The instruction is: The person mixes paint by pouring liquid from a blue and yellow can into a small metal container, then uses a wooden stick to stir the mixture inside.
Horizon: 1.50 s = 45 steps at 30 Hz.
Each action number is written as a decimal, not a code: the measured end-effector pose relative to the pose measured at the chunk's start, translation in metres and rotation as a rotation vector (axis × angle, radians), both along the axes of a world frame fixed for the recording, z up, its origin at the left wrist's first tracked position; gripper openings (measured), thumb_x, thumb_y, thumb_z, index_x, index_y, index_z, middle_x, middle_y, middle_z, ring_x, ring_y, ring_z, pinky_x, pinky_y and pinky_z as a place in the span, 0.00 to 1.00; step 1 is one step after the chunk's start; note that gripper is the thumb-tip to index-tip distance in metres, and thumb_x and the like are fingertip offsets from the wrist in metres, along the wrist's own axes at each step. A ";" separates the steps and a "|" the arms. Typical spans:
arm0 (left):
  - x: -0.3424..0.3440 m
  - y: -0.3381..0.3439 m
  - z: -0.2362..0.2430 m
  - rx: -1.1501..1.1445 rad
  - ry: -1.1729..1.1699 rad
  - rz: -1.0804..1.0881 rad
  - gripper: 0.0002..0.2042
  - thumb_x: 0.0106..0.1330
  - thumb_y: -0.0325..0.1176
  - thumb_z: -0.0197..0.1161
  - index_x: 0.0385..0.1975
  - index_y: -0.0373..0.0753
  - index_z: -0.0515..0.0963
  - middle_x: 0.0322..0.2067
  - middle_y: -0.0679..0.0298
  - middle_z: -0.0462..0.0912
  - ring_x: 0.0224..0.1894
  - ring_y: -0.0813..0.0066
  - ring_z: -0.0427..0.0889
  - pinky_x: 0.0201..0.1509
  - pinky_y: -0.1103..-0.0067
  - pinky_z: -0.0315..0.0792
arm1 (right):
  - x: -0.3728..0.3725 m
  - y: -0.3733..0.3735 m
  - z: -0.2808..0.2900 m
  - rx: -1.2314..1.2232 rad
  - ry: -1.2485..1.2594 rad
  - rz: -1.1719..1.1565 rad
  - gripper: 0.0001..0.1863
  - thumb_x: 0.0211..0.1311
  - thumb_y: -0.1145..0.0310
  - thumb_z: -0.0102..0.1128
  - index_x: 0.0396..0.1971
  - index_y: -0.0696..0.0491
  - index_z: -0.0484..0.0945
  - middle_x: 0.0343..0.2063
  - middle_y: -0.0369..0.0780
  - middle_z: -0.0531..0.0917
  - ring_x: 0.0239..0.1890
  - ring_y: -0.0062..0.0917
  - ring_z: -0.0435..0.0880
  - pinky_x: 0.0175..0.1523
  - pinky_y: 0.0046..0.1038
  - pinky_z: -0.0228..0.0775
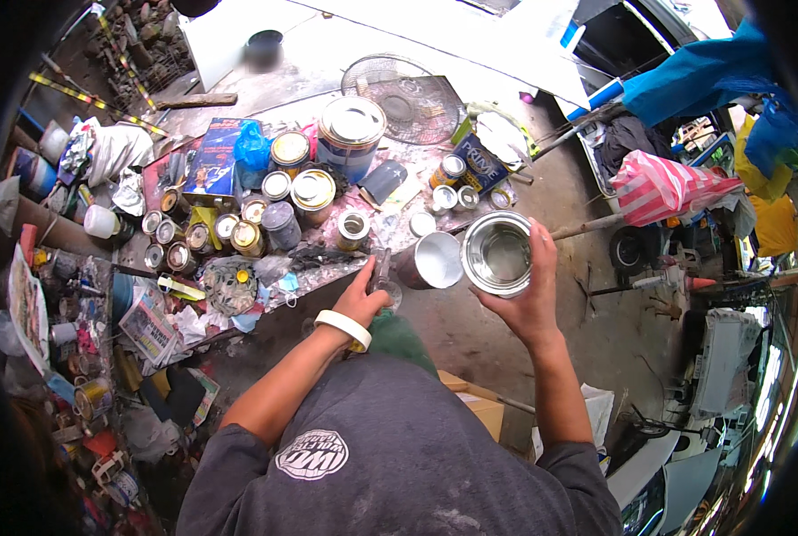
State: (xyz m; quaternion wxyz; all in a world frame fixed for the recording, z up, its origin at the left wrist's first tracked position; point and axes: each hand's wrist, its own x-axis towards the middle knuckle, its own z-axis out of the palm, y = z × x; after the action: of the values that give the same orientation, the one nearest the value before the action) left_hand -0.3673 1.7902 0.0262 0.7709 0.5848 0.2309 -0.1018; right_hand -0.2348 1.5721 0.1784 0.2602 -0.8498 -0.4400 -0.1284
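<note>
My right hand grips an open metal paint can by its side, thumb below and fingers along the far side. Its bare metal inside faces up, with some clear or pale content that I cannot make out. Just left of it is a cup with a white inside, close to the can's rim. My left hand, with a white wristband, is partly closed at the table's front edge, index finger stretched forward. Beside it are a greyish, see-through piece and a dark green shape below; what its fingers hold is unclear.
Several small paint cans crowd the left of the messy table, near a large paint pail. An open small can stands before my left hand. Behind lies a round wire fan guard. Bags hang at the right, including a pink striped one.
</note>
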 end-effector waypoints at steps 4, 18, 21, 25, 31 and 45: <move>0.006 0.001 0.011 -0.061 0.047 0.037 0.43 0.57 0.29 0.58 0.74 0.38 0.46 0.29 0.64 0.77 0.30 0.76 0.74 0.38 0.82 0.69 | 0.004 -0.001 -0.022 0.179 0.095 -0.090 0.64 0.34 0.70 0.83 0.71 0.55 0.47 0.64 0.48 0.61 0.65 0.37 0.66 0.68 0.37 0.60; -0.014 0.017 0.000 -0.248 -0.057 0.514 0.37 0.51 0.21 0.53 0.68 0.36 0.59 0.40 0.60 0.74 0.40 0.70 0.76 0.46 0.73 0.76 | 0.093 0.053 -0.190 0.374 0.454 -0.098 0.58 0.40 0.56 0.80 0.67 0.61 0.51 0.61 0.55 0.62 0.65 0.49 0.62 0.69 0.43 0.55; -0.031 0.019 0.006 -0.205 -0.049 0.646 0.34 0.51 0.20 0.53 0.65 0.33 0.62 0.40 0.59 0.74 0.39 0.69 0.76 0.45 0.73 0.76 | 0.116 0.079 -0.233 0.314 0.475 -0.044 0.58 0.39 0.57 0.80 0.67 0.59 0.51 0.62 0.55 0.61 0.66 0.50 0.60 0.69 0.43 0.57; -0.056 0.011 0.012 -0.174 -0.052 0.807 0.27 0.53 0.24 0.53 0.58 0.36 0.66 0.38 0.56 0.77 0.35 0.63 0.80 0.57 0.55 0.71 | 0.145 0.109 -0.280 0.270 0.504 0.122 0.57 0.39 0.59 0.79 0.67 0.59 0.51 0.62 0.55 0.61 0.66 0.50 0.61 0.69 0.42 0.59; -0.072 -0.015 0.026 -0.188 -0.075 1.042 0.25 0.53 0.24 0.54 0.56 0.38 0.66 0.39 0.55 0.76 0.34 0.64 0.79 0.59 0.50 0.69 | 0.165 0.149 -0.315 0.246 0.603 0.299 0.57 0.39 0.59 0.79 0.67 0.59 0.51 0.63 0.54 0.61 0.67 0.49 0.60 0.70 0.41 0.58; -0.056 -0.044 0.017 -0.226 -0.069 1.228 0.23 0.53 0.25 0.54 0.53 0.38 0.67 0.38 0.56 0.76 0.34 0.65 0.77 0.59 0.52 0.70 | 0.181 0.129 -0.313 0.028 0.482 0.380 0.59 0.44 0.53 0.77 0.69 0.59 0.47 0.69 0.55 0.54 0.70 0.49 0.56 0.72 0.42 0.52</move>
State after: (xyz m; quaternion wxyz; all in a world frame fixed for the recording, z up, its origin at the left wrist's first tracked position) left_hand -0.4235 1.7467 0.0427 0.7528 0.2633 0.4876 0.3552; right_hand -0.0535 1.7011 -0.1350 0.3879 -0.7546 -0.5150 0.1217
